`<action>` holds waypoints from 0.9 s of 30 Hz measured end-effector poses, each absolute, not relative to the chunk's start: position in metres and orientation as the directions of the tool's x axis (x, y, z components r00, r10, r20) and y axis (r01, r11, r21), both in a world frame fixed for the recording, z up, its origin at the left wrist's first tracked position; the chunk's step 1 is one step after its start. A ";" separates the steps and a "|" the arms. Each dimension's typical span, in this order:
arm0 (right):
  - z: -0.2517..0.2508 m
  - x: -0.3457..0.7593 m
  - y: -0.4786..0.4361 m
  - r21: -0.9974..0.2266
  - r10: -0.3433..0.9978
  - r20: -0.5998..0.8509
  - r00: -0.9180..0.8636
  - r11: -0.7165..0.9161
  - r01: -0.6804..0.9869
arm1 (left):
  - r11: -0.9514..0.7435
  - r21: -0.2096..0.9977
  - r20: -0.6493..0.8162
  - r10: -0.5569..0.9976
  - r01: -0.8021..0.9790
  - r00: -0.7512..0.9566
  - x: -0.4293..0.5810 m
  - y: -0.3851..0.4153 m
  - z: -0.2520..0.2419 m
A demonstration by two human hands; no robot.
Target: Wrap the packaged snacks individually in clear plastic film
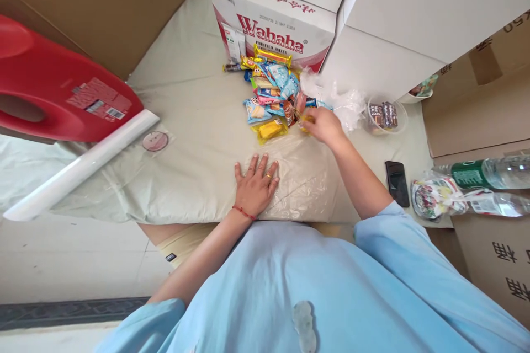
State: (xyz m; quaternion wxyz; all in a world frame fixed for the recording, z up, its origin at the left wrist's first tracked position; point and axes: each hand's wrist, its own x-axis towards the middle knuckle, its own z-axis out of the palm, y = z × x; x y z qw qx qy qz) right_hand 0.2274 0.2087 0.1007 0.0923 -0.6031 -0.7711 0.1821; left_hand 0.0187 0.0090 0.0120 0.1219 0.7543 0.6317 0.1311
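My left hand (254, 185) lies flat with its fingers spread on the tablecloth, at the left edge of a flattened clear plastic bag (308, 182). At the right side of a heap of wrapped snacks (271, 85), my right hand (325, 126) pinches a small yellow-wrapped snack (306, 119), partly hidden by the fingers. A larger yellow packet (270, 130) rests at the heap's near edge. Just beyond my right hand spreads a crumpled clear plastic bag (351, 105). To its right, a clear round tub (404, 120) holds dark cocoa-wrapped snacks (383, 115).
A white Wahaba-style water carton marked Wahaha (273, 27) stands behind the snacks. On the left are a red jug (62, 83), a white roll (83, 165) and a round pink sticker (155, 141). A phone (397, 183) and plastic bottles (497, 172) lie right.
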 end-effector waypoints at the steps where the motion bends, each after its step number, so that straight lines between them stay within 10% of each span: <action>1: 0.105 0.244 0.208 -0.485 0.970 -0.048 -0.238 0.186 0.854 | -0.174 0.347 0.044 0.985 0.922 0.170 0.019 0.009 0.012; 6: 0.115 0.310 0.166 -0.917 0.997 0.076 0.024 0.060 0.395 | -0.164 0.349 0.046 0.986 0.923 0.158 0.018 0.009 0.012; 11: 0.085 0.292 0.084 -0.974 0.978 -0.204 -0.037 -0.199 0.109 | -0.150 0.442 0.079 0.989 0.884 0.128 0.011 0.009 0.008; 15: 0.046 0.246 0.055 -0.928 0.939 -0.278 -0.201 -0.209 0.309 | -0.147 0.525 0.139 0.987 0.838 0.086 0.006 0.010 -0.001; 20: 0.042 0.233 0.052 -0.696 0.999 0.030 -0.038 0.048 0.717 | -0.229 0.624 0.280 0.958 0.747 0.059 -0.010 0.008 -0.005; 27: 0.062 0.274 0.003 -0.594 0.797 0.061 -0.601 0.513 0.619 | -0.510 0.684 0.417 0.860 0.522 0.294 -0.069 -0.017 0.015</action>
